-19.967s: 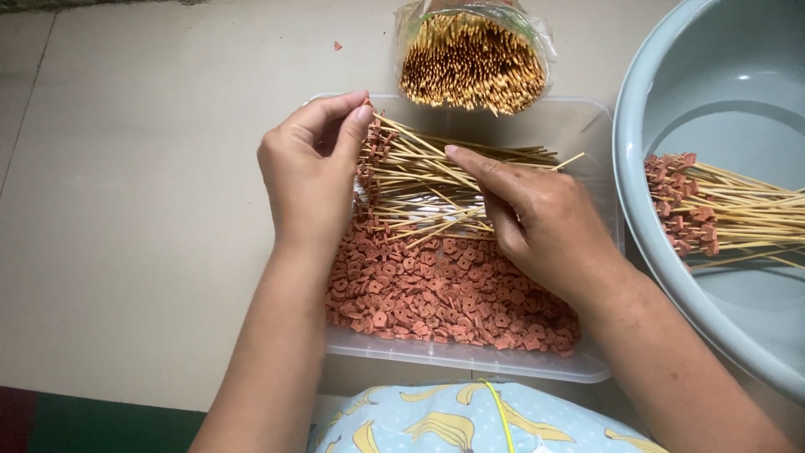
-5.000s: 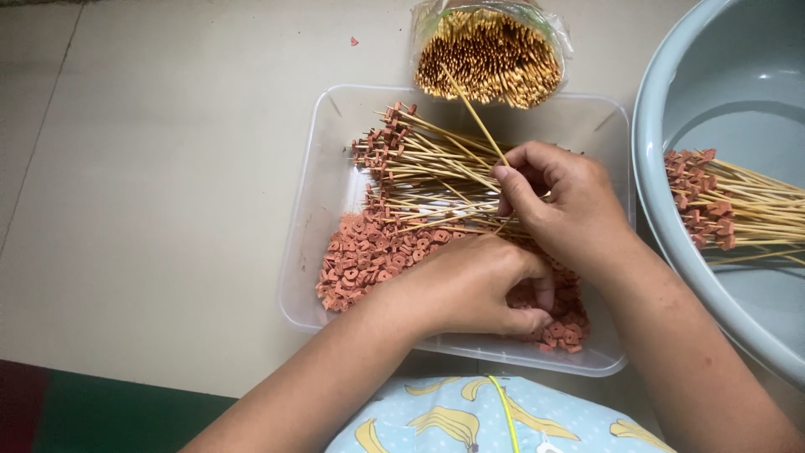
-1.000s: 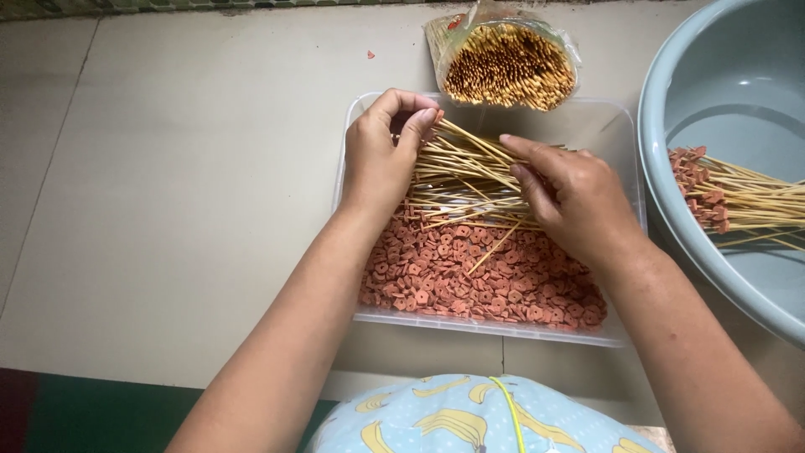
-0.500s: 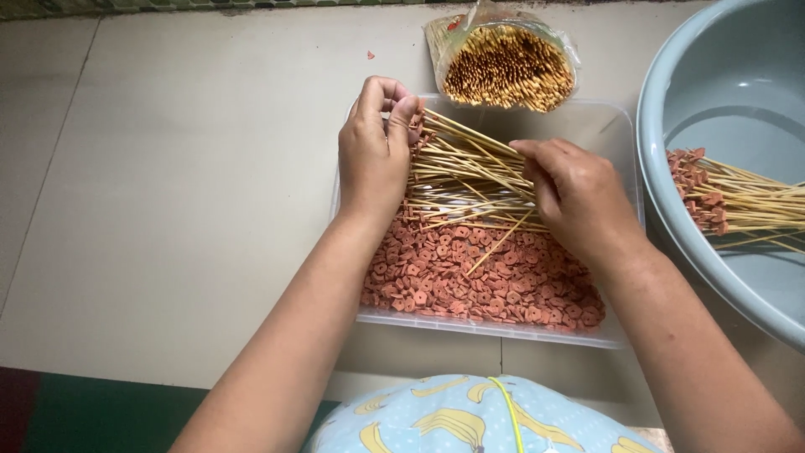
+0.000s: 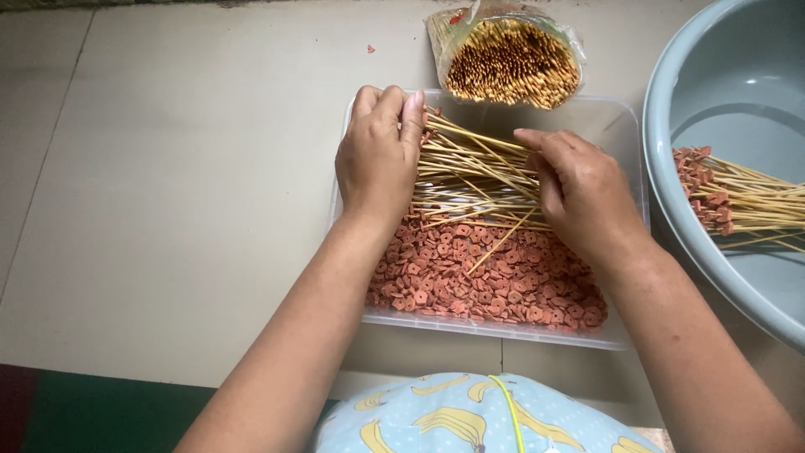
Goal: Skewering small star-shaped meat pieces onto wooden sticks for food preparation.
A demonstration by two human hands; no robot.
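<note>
Head camera looks straight down on my two hands over the clear rectangular plastic tub (image 5: 625, 126), which sits on the pale tiled floor (image 5: 168, 210). My left hand (image 5: 379, 155) cups the tips of the loose bundle of thin bamboo skewers (image 5: 474, 172), fingers (image 5: 401, 105) curled narrow against the ends. My right hand (image 5: 583, 189) lies over the other side of the sticks, fingers bent down on them; I cannot tell how many it pinches. Under the bundle lie small reddish-brown sausage rings (image 5: 478, 277), filling the tub's near half. These sticks are light, stiff, a bit springy and sharp, I'd judge, and roll easily, so grip mid-shaft. The rings look soft, likely slippery. A grey-blue plastic basin (image 5: 729, 75) at right holds loaded skewers (image 5: 738, 197); a plastic bag of spare sticks (image 5: 511, 59) stands behind.
</note>
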